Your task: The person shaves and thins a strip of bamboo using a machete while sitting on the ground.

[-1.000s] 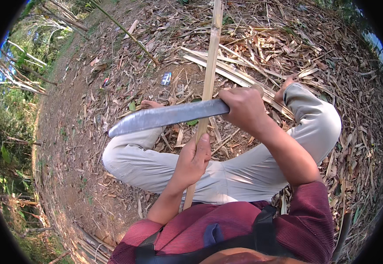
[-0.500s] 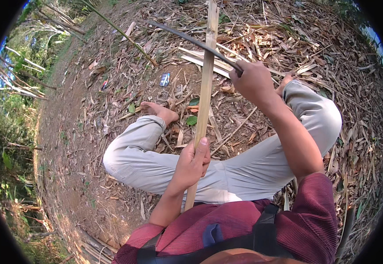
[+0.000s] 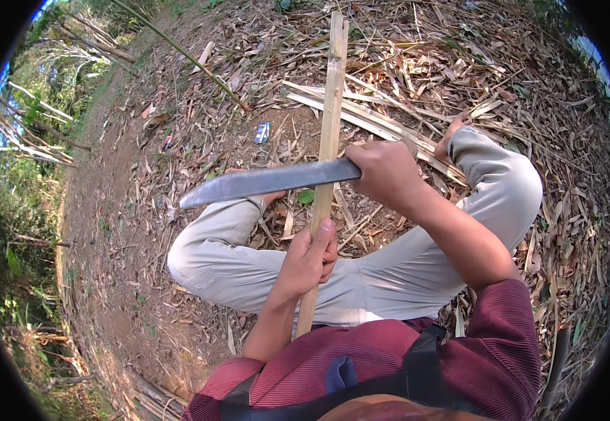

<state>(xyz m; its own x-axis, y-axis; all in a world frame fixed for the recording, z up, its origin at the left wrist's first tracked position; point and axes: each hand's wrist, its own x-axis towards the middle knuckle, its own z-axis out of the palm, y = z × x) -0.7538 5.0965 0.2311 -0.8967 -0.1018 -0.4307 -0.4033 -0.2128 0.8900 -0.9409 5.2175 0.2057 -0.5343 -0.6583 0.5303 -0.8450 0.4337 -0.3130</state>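
Note:
A long pale strip of split bamboo [image 3: 330, 119] runs from my lap away from me over the ground. My left hand [image 3: 310, 256] is wrapped round its lower part, thumb lying along the top. In my right hand [image 3: 387, 177] is the handle of a machete [image 3: 270, 179], mostly covered by my fingers. Its broad grey blade points left and crosses the strip about midway, above my left hand. The blade's flat side faces up; whether its edge touches the strip I cannot tell.
Several split strips [image 3: 368, 119] lie on the leaf litter beyond my right hand. A thin green stem [image 3: 186, 52] slants in at the far left. A small blue packet [image 3: 262, 132] lies on the soil. My bent legs [image 3: 214, 256] frame the work, feet bare.
My right hand has drawn the machete toward me along the strip. Its blade has turned from edge-on to showing its flat side. My left hand keeps its grip in nearly the same place.

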